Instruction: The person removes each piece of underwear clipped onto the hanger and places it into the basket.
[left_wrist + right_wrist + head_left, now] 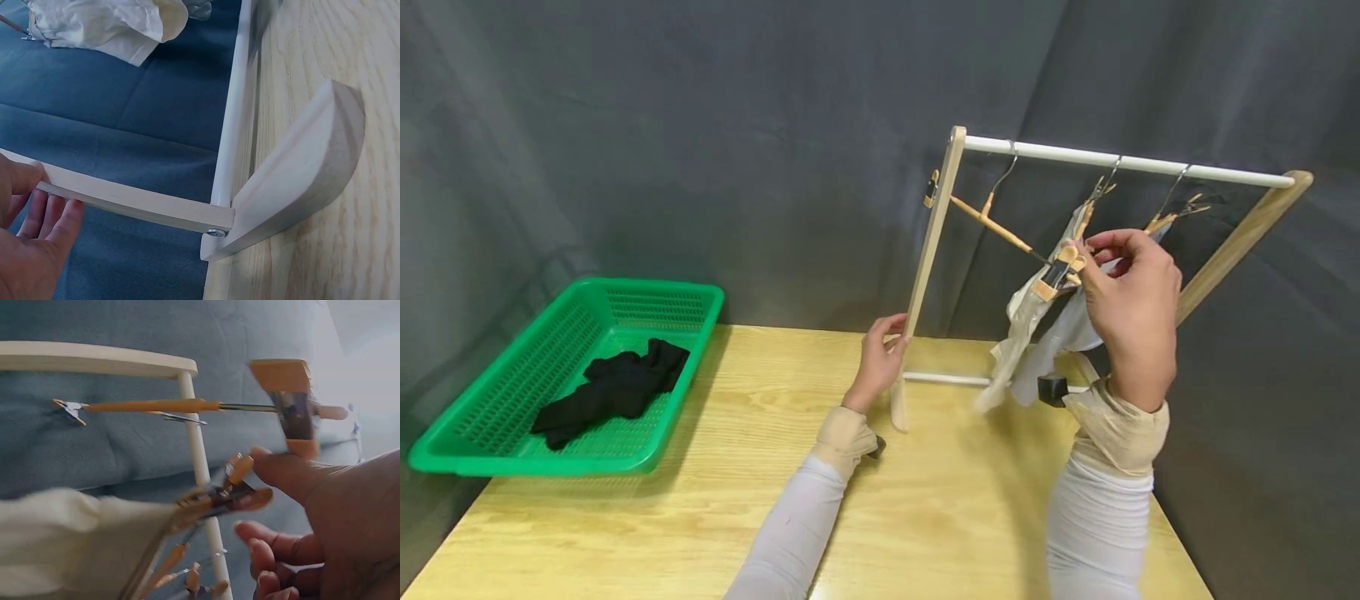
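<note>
Fingers (66,226) of the left hand (880,354) grasp a wooden post (931,242); the right hand's (1138,312) are released beside a clip (1057,272).

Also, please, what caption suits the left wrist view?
Left grip holding a wooden rack post, with pale cloth at the top left.

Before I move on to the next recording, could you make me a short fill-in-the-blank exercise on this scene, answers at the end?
1. The plastic basket is coloured ____.
2. The cloth lying in the basket is coloured ____.
3. The person's ____ hand grips the wooden upright.
4. In the head view, the number of hangers hooked on the white rail is ____.

Missing words: green; black; left; three.
</note>
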The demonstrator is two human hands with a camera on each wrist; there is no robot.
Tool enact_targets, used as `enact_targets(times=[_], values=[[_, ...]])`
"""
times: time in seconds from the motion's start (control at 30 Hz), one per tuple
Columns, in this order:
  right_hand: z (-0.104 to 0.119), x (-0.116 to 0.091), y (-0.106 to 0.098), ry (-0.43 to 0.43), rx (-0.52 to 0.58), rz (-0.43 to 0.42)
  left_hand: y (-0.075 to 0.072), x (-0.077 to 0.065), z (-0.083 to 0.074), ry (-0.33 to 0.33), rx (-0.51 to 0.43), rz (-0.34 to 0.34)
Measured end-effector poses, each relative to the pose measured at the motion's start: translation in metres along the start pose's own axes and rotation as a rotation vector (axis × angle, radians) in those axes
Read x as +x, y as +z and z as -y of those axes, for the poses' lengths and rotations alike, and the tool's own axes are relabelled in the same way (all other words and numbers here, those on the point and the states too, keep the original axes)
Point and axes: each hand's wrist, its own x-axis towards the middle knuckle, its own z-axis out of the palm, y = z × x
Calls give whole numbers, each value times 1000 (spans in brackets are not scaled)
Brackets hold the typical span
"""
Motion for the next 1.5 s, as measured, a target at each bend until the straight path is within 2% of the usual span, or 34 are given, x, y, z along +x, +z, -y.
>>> enact_targets(times=[0.23, 0.37, 0.4, 0.5, 0.63, 0.77, 0.9, 1.07, 1.23, 1.5], values=[[6, -10, 17, -83, -36, 136, -6, -10, -29, 35, 7, 5], [5, -15, 26, -101, -45, 139, -8, -10, -32, 30, 8, 15], [5, -17, 28, -81, -52, 131, -8, -10, -31, 28, 6, 22], [2, -22, 33, -69, -33, 52, -5, -5, -15, 22, 11, 17], [-2, -26, 40, -128, 25, -60, 0, 0, 4, 28, 25, -11], [-3, -26, 41, -135, 43, -94, -1, 2, 3, 37, 26, -23], [-5, -27, 38, -46, 28, -119, -1, 0, 4, 25, 21, -13], [-6, -25, 36, 2, 55, -193, -1, -1, 4, 18, 33, -3], [-8, -26, 34, -16, 60, -225, -2, 0, 3, 20, 38, 0], [-12, -23, 28, -57, 77, -217, -2, 1, 4, 18, 45, 13]])
